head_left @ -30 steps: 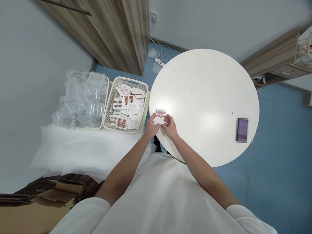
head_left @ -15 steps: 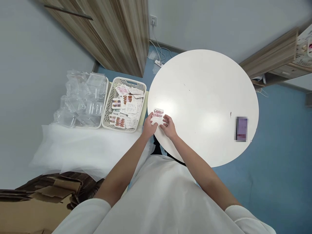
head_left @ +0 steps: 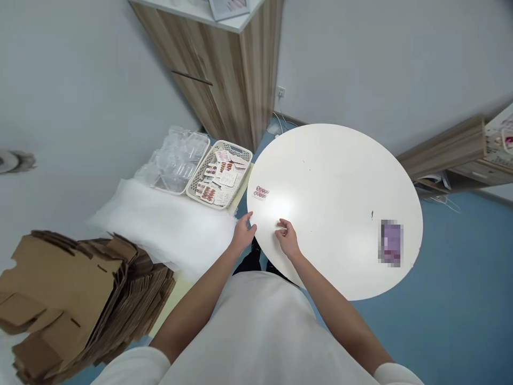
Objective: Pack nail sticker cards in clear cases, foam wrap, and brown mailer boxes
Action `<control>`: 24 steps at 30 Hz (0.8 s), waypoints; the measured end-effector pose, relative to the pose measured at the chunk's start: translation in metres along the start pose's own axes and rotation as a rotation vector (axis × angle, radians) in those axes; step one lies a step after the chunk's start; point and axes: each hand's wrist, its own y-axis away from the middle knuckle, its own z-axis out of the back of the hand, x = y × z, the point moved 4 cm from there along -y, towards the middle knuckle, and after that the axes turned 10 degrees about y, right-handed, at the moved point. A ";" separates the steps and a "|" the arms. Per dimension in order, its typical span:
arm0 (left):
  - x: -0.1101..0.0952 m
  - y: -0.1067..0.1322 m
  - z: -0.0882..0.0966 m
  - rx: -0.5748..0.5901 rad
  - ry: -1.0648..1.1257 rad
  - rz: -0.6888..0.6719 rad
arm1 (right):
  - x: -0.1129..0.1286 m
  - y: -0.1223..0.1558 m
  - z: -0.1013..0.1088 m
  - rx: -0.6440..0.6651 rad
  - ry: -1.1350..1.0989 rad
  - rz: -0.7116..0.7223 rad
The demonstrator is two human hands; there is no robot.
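Note:
A small card of pink press-on nails (head_left: 261, 193) lies on the left part of the round white table (head_left: 340, 176), apart from both hands. My left hand (head_left: 243, 231) hovers at the table's left edge, fingers loosely apart and holding nothing. My right hand (head_left: 287, 238) rests on the table near its front edge, fingers curled a little, nothing in them. Both hands are a short way below the card.
A white basket (head_left: 220, 174) of nail cards and a tray of clear plastic boxes (head_left: 177, 161) stand left of the table. White foam sheets (head_left: 160, 224) and a stack of flat cardboard boxes (head_left: 68, 299) lie nearer. A blurred purple object (head_left: 390, 243) sits at the table's right.
Both hands let go of the nail card and drew back toward me; the card now lies on the table. The camera view tilted up and left, showing the cardboard stack.

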 end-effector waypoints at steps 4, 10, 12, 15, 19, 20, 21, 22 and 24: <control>0.014 0.046 0.006 0.022 -0.001 0.049 | -0.013 0.021 0.002 0.103 0.014 0.041; 0.025 0.081 0.030 -0.001 0.065 0.088 | -0.004 0.039 -0.014 0.245 0.066 0.128; 0.024 0.085 0.040 -0.002 0.049 0.080 | 0.004 0.039 -0.024 0.286 0.063 0.153; 0.023 0.089 0.058 0.008 0.016 0.073 | 0.017 0.033 -0.045 0.341 0.040 0.173; 0.022 0.095 0.092 -0.022 0.007 0.049 | 0.044 0.024 -0.083 0.375 0.033 0.211; 0.022 0.095 0.102 -0.037 0.013 0.043 | 0.052 0.023 -0.092 0.380 0.036 0.226; 0.023 0.095 0.112 -0.053 0.024 0.040 | 0.060 0.021 -0.102 0.388 0.042 0.242; 0.023 0.094 0.122 -0.068 0.039 0.038 | 0.068 0.019 -0.111 0.395 0.049 0.255; 0.023 0.089 0.139 -0.099 0.079 0.027 | 0.084 0.015 -0.128 0.405 0.075 0.275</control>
